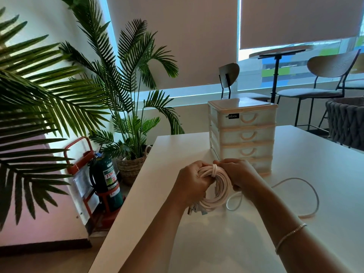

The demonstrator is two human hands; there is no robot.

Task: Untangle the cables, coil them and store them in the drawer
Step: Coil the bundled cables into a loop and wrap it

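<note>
- Silver bracelet (291, 235) circles my right forearm, the nearest thing to me, above the white table (226, 243).
- Past it, my right hand (239, 172) is curled over the right side of the white cable coil (216, 191), fingertips pinching at the wraps that cross the top of the bundle.
- My left hand (194, 181) grips the left side of that coil, fingers closed around the loops; both hands hold it just above the table.
- Cable ends and plugs (194, 209) hang from the coil's lower left, under my left wrist.
- To the right of the coil, a loose white cable (313, 194) lies in a wide loop on the table, running back toward my right hand.
- Just behind the coil stands the drawer unit (243, 134), four drawers, all pushed in.
- Left of the coil, beyond the table edge, stand a fire extinguisher (107, 179) and a potted palm (130, 107).
</note>
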